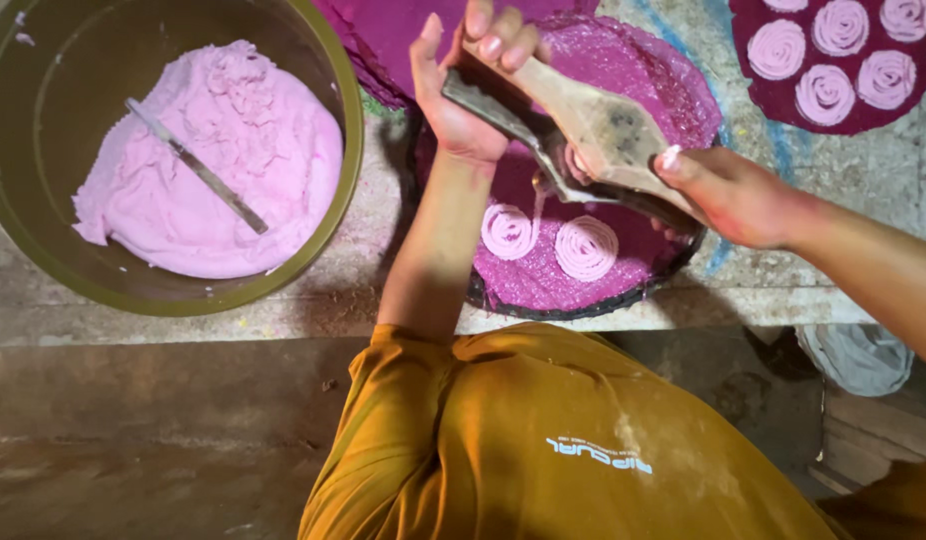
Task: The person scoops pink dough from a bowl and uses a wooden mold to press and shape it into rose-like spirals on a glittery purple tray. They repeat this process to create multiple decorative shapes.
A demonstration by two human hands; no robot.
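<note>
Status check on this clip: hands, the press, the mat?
Left hand and right hand each grip a handle of the wooden press. Pink dough strand falling onto purple mat, two coils laid. Nothing in the way.

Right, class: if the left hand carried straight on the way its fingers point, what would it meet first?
Probably the stack of magenta mats beyond the tray; the left hand, gripping the wooden press, points away from the body, though height is unclear.

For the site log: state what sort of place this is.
Probably a small, informal food-making workshop. A large bowl holds pink dough, both hands work a wooden press, and dough spirals lie on a round magenta mat.
</note>
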